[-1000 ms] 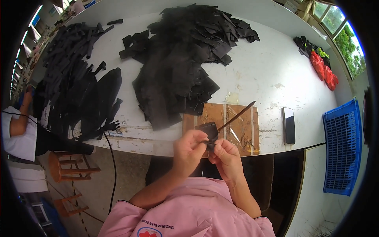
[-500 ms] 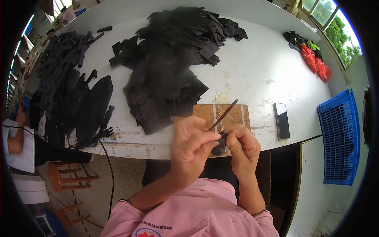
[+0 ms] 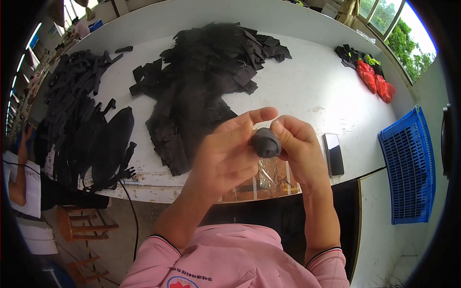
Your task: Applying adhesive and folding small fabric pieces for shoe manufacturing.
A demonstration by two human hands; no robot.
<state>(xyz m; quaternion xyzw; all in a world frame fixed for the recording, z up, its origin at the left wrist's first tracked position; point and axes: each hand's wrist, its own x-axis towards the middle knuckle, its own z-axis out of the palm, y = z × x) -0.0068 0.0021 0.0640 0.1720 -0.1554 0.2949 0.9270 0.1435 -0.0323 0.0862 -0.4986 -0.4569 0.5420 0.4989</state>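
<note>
We are in a workshop: heaps of black cut pieces cover a long white worktop, blue crate alongside.

Small rolled piece of dark grey-black material, held above a long white worktable; heap of flat black cut pieces at the table's centre, loose black strips toward its left end. Red and black bundles with a touch of green at the table's far right corner; bright blue latticed plastic crate beside its right end; black slab phone and brown wooden board on its near edge. Pink short sleeves with dark-and-white striped cuffs below the table's near edge.
</note>
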